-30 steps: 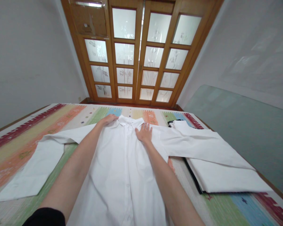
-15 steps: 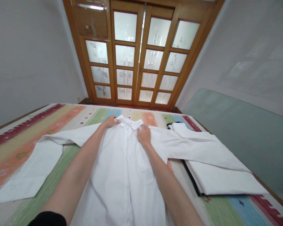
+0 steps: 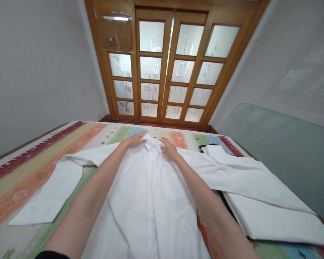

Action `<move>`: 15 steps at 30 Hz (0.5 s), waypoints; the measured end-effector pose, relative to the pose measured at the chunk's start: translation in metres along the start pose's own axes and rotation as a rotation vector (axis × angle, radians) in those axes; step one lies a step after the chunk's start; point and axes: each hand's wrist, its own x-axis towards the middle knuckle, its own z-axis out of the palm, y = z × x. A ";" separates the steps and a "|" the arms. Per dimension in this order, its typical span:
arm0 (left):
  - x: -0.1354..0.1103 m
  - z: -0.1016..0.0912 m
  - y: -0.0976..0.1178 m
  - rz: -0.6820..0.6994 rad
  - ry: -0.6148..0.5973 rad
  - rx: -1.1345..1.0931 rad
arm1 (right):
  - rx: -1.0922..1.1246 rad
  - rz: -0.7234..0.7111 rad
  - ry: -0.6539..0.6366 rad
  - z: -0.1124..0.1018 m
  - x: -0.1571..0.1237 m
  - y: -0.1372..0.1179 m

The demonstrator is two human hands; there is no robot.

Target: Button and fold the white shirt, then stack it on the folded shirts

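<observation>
A white button-up shirt (image 3: 136, 194) lies front up, its sleeves spread to both sides. My left hand (image 3: 135, 140) is at the left side of the shirt collar (image 3: 152, 144), its thumb and fingers at the collar's edge. Across from it, my right hand (image 3: 169, 148) has curved fingers and a thumb around the collar's right side. The collar stands up slightly, bunched between both hands. Parts of my fingertips are hidden behind the cloth. The right sleeve (image 3: 232, 180) lies over a folded white pile with dark edges (image 3: 275, 223).
Under the shirt is a striped, patterned bed cover (image 3: 78, 138). A pale green headboard-like panel (image 3: 280, 151) stands along the right. Wooden doors with frosted panes (image 3: 164, 72) are beyond the far edge, with grey walls on either side.
My right hand has gone from lying flat beside the collar to curling around its side. The collar is drawn narrower between my hands. The view has shifted slightly.
</observation>
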 end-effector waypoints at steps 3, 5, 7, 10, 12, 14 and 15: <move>-0.002 -0.004 0.006 0.095 -0.149 0.183 | -0.082 -0.028 -0.096 -0.002 0.002 -0.002; 0.000 -0.007 0.011 0.128 -0.223 0.358 | -0.103 -0.025 -0.117 -0.003 -0.002 -0.002; 0.003 -0.008 0.014 0.130 -0.245 0.460 | -0.129 -0.036 -0.130 -0.005 -0.008 -0.002; 0.008 -0.009 0.016 0.118 -0.244 0.490 | -0.166 -0.077 -0.149 -0.011 -0.019 0.000; 0.012 -0.009 0.016 0.098 -0.226 0.494 | -0.191 -0.102 -0.165 -0.016 -0.024 0.000; 0.014 -0.007 0.015 0.073 -0.186 0.497 | -0.215 -0.107 -0.176 -0.020 -0.028 0.000; 0.015 -0.005 0.014 0.059 -0.163 0.499 | -0.226 -0.102 -0.178 -0.021 -0.029 -0.001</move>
